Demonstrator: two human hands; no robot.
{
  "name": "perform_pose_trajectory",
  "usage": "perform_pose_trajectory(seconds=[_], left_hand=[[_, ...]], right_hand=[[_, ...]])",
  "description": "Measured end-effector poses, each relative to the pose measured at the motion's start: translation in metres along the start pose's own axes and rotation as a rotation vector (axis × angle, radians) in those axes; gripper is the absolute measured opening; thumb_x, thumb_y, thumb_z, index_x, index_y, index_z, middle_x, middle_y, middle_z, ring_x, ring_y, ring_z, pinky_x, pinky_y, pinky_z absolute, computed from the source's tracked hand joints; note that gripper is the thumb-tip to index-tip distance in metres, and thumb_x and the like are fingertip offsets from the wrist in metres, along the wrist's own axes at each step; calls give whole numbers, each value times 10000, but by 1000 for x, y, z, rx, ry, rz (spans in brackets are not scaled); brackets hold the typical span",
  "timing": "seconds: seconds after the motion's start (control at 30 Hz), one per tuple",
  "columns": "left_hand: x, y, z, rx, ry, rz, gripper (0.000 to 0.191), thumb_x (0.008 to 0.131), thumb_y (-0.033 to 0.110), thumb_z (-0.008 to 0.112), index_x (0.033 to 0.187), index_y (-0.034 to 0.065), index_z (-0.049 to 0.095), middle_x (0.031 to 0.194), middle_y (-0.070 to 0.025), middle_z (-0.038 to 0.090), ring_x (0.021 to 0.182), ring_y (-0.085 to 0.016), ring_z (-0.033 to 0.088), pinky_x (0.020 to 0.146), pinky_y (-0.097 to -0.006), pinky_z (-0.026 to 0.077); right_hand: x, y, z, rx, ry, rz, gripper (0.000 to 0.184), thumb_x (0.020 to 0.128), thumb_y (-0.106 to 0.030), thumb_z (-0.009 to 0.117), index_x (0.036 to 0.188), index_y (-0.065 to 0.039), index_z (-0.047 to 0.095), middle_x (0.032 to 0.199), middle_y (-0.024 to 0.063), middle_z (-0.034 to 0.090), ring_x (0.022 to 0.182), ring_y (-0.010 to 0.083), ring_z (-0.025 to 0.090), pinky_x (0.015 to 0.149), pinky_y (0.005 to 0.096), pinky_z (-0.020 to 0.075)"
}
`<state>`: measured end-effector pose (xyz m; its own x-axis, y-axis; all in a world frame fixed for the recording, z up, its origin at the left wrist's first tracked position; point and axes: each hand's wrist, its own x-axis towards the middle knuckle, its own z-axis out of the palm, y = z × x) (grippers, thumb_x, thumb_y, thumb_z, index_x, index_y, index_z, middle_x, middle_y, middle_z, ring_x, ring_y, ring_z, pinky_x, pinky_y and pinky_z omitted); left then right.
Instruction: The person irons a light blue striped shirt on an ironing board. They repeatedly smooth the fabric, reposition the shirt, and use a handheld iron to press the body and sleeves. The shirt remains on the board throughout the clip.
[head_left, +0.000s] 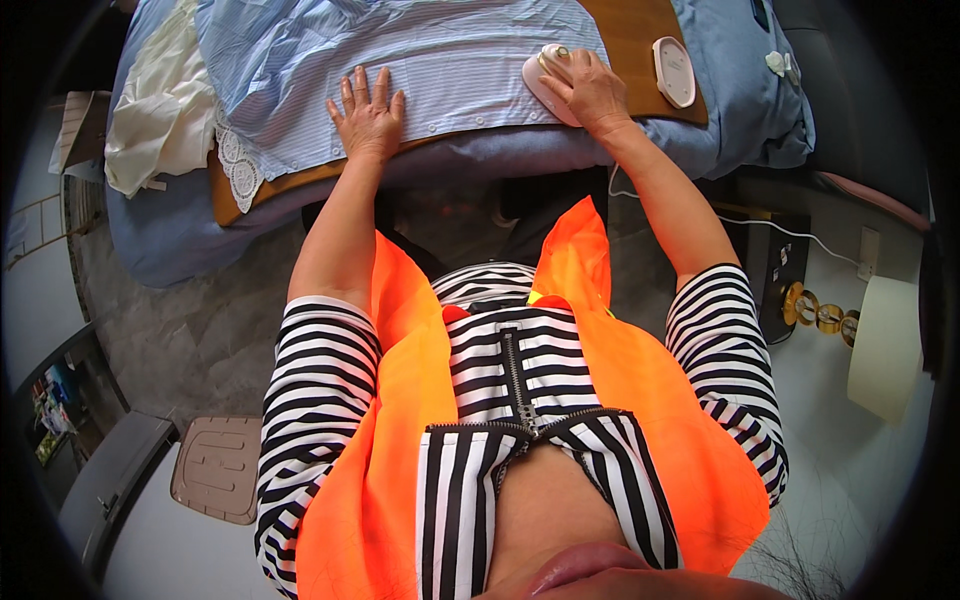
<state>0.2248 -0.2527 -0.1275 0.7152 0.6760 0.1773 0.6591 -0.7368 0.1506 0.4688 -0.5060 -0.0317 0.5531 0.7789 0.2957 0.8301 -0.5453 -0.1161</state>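
My right hand (592, 94) is closed around the handle of a small pink iron (541, 88), which rests on a blue-and-white striped buttoned shirt (457, 82). My left hand (370, 124) lies flat on the shirt with fingers spread, near its buttoned edge. Beneath the shirt is a brown wooden board (637, 45) on a blue-covered bed. The iron's pale pink base plate (675, 73) sits on the board, to the right of my right hand. A piece of white lace (238, 169) lies at the left of the shirt.
Cream cloth (165, 105) is bunched on the bed's left side, and blue bedding (742, 112) shows at the right. A white cord (795, 232) runs to a wall socket (868, 251). At the right stands a lamp (885, 349); a brown lidded bin (216, 469) is at lower left.
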Motion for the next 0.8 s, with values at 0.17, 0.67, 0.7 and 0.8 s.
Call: perform_pose_trajectory(seconds=[0.17,0.67,0.7,0.8], left_hand=[[0,-1,-1,-12,4,2,565,1006,557,409,1527,339,409,1655,-57,261,1542,-306,167,1214,-606,43],[1,-3,-2,26,32,42,566,996,562,453,1518,345,426,1645,-65,285,1529,-322,206,1202,-621,83],[1,-1,-7,63,-21,27,565,995,562,464,1516,347,428,1639,-69,299,1523,-331,225,1197,-628,103],[-7,24,-20,-29,54,273,584,962,443,593,1503,274,453,1627,-77,316,1514,-337,247,1197,-620,132]], right_hand=[[6,29,3,-159,-5,129,644,841,-641,663,1130,-71,582,1077,157,666,994,333,684,802,440,569],[-16,82,-19,-134,-120,341,630,826,-625,693,1094,-68,572,1092,171,657,1006,356,674,802,466,551],[-14,83,-23,-128,-107,310,626,830,-625,689,1094,-69,573,1089,169,658,1005,357,674,802,467,551],[-2,76,-30,-87,-61,265,577,855,-598,676,1087,-78,578,1062,160,665,993,357,674,798,467,550]])
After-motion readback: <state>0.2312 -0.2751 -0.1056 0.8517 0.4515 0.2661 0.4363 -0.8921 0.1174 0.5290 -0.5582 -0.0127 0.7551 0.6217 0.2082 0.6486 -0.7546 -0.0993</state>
